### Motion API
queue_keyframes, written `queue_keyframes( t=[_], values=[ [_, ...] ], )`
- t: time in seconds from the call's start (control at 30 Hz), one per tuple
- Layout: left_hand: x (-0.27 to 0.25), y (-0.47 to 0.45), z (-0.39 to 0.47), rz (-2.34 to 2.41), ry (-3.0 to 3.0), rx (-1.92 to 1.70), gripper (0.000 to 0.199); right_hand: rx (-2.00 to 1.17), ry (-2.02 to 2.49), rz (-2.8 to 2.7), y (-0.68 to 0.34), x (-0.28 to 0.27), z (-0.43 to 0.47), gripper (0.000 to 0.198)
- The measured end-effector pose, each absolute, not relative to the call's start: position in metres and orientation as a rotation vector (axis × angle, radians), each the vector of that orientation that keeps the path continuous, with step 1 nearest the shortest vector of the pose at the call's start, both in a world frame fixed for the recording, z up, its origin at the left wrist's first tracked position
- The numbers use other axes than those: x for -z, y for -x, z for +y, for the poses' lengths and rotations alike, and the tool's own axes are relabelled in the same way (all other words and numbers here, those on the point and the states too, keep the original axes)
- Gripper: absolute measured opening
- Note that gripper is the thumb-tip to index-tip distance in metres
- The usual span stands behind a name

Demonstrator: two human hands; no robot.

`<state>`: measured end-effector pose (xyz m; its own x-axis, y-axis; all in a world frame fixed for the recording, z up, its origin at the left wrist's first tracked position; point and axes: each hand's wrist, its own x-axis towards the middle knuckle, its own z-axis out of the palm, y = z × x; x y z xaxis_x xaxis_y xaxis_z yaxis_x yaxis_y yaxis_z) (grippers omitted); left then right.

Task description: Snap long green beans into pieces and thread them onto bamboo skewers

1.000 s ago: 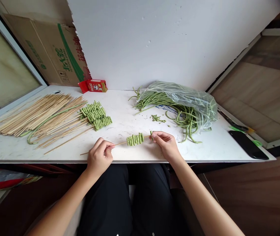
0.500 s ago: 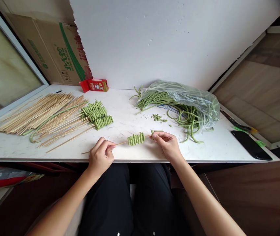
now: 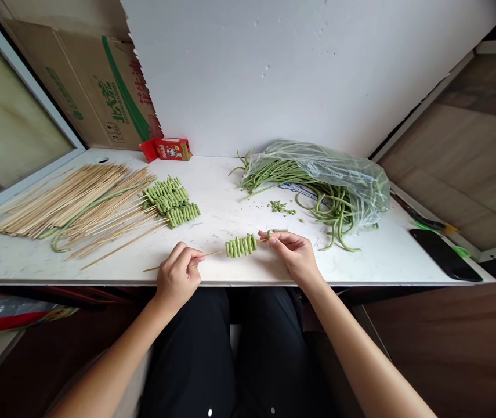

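My left hand [image 3: 180, 274] is closed around a thin bamboo skewer [image 3: 216, 253], whose bare end sticks out to the left. Folded green bean [image 3: 241, 246] is threaded in a row along the skewer's middle. At the skewer's right end, my right hand [image 3: 293, 251] pinches a piece of long bean [image 3: 270, 233], with a short length showing behind the fingers. Whether the tip has pierced that bean is hidden by the fingertips. Finished-looking bean skewers [image 3: 168, 200] lie piled to the left, beyond my left hand.
Loose bamboo skewers [image 3: 62, 200] spread over the left of the white table [image 3: 221, 186]. A clear plastic bag [image 3: 339, 168] of long beans [image 3: 274, 175] lies at back right, near bean scraps [image 3: 279, 206]. A black phone [image 3: 443, 255] rests right; a red box [image 3: 173, 149] stands behind.
My right thumb and fingers have shifted slightly around the bean at the skewer's tip. The left hand keeps its hold, and the view has tilted a little.
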<state>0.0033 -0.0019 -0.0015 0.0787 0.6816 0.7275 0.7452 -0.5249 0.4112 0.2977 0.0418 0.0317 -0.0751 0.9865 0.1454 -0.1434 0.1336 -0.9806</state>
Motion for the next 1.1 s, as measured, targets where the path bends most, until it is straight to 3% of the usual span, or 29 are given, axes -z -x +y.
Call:
queue_keyframes(
  t=[0.6,0.73,0.9,1.1],
  values=[
    [0.002,-0.006,-0.004,-1.530,2.254,1.483,0.016,-1.250,1.001,-1.305,-0.300,-0.031,0.043,0.033],
    [0.002,-0.006,-0.004,-1.529,2.250,1.477,0.016,-0.921,1.138,-1.388,-0.327,-0.039,0.055,0.037],
    [0.002,-0.007,-0.004,-1.545,2.239,1.471,0.015,-0.247,1.352,-1.850,-0.352,-0.039,0.064,0.022],
    [0.003,-0.007,-0.003,-1.547,2.235,1.464,0.014,-0.025,1.388,-2.132,-0.357,-0.032,0.065,0.017]
  ],
)
